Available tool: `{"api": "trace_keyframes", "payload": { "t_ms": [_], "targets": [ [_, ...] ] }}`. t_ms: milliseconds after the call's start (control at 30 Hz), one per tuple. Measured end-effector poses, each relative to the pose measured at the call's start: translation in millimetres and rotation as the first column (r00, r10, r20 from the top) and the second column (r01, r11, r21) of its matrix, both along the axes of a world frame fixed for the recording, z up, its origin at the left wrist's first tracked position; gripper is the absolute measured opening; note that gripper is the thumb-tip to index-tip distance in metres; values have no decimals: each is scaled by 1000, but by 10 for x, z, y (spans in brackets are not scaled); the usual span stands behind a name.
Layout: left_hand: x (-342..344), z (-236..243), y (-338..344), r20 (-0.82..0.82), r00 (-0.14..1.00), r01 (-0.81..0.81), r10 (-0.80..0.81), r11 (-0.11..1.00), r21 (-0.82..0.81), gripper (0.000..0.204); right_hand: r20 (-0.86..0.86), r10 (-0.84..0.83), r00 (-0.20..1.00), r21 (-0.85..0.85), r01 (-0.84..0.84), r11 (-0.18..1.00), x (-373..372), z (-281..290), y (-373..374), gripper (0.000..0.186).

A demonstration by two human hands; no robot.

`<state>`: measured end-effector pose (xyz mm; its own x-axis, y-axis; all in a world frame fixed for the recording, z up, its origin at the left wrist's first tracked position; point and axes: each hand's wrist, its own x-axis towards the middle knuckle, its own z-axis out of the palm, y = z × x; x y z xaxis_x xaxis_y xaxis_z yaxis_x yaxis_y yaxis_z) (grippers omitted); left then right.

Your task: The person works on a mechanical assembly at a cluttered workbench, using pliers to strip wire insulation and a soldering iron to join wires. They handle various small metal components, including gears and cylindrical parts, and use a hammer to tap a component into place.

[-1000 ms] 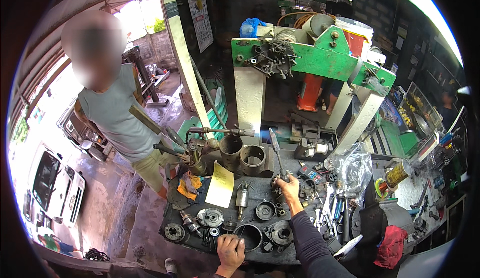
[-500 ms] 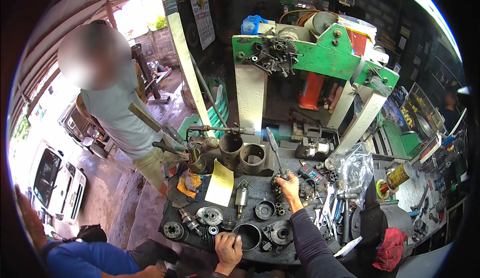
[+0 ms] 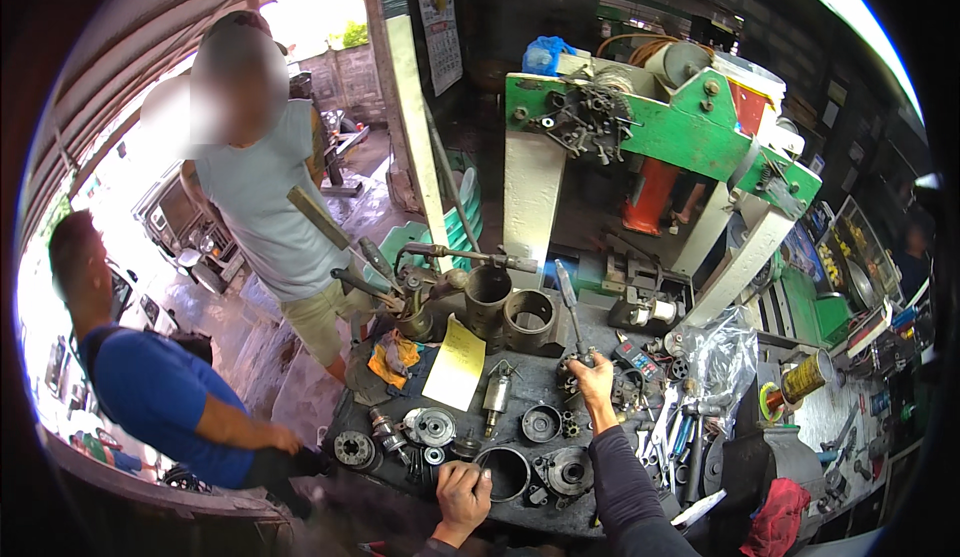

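Note:
My right hand (image 3: 597, 382) is closed around the lower end of a soldering iron (image 3: 567, 292), a slim rod with a pointed metal head. It stands nearly upright, its head by the nozzle of a gas torch (image 3: 470, 255) with a faint bluish flame. My left hand (image 3: 463, 500) is curled into a fist at the bench's near edge, beside a round hollow metal housing (image 3: 502, 474); anything inside its fingers is hidden. Between my hands lie a round metal cap (image 3: 541, 423) and a flanged end cover (image 3: 566, 471).
Two metal cylinders (image 3: 529, 321) stand behind a yellow paper (image 3: 456, 362). An armature (image 3: 497, 399) lies on the bench. Spanners (image 3: 655, 427) and a clear plastic bag (image 3: 722, 349) are at right, below a green-and-white press frame (image 3: 640, 127). Two people stand at left.
The whole view has shifted, so the bench sits further right. The person in blue at left now shows upright, further into view. Both my hands keep their places among the parts.

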<state>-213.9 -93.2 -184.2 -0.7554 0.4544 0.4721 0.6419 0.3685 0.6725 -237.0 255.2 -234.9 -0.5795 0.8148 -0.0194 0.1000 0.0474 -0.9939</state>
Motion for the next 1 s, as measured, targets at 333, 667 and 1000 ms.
{"api": "trace_keyframes", "payload": {
  "t_ms": [333,667,1000],
  "targets": [
    [2,25,-1,-30,999,-34,35,999,31,9,-31,3,1000,-10,-3,1000,1,54,-14,11],
    [42,-75,-14,-44,997,-58,59,998,30,19,179,-47,983,109,28,994,97,-130,138,31],
    [56,-22,-88,-205,976,-48,69,993,108,21,-16,24,1000,-3,-24,1000,-47,-355,304,15]
  ]
}}
